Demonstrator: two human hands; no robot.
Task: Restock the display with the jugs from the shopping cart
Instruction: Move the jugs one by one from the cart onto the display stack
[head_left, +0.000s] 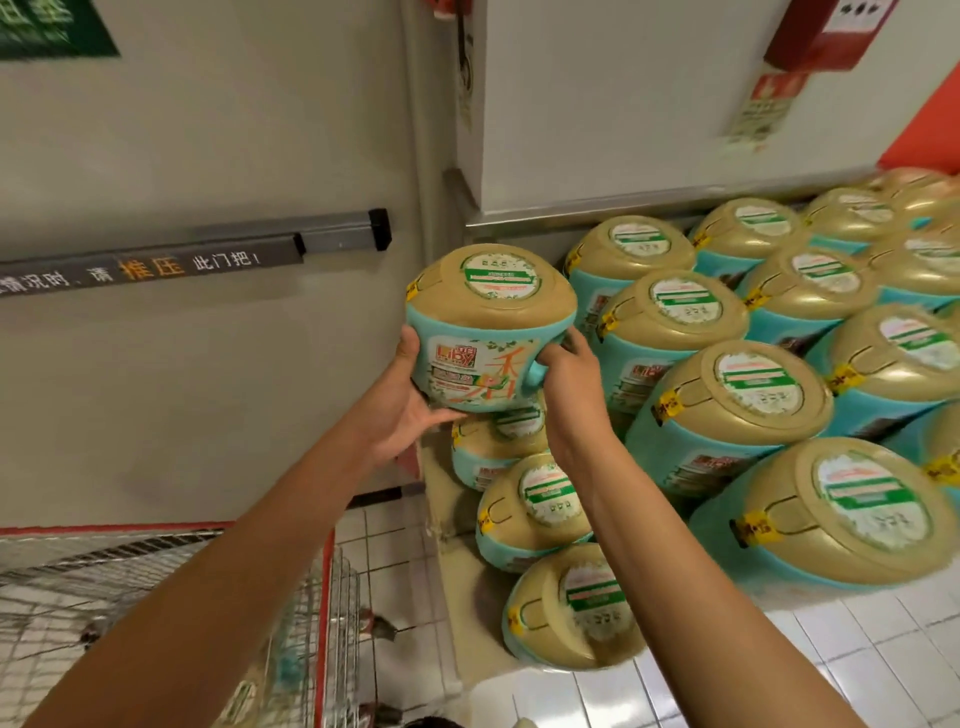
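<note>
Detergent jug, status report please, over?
Left grip cups the Liby detergent jug, right grip on its handle. Jug aloft over stacked jugs, not yet placed. Nothing blocking seen.

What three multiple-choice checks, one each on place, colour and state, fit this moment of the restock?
1. Where is the shopping cart?
A) lower left of the view
B) right of the display
C) behind the stack

2. What colour are the lids of the display jugs?
A) red
B) gold
C) white

3. How is the held jug carried?
A) by one hand
B) by both hands
C) set down, hands off

Answers:
1 A: its red rim and wire sides sit at lower left.
2 B: every lid shows gold over a teal body.
3 B: the left hand cups its side and underside while the right hand grips at the handle.
</note>
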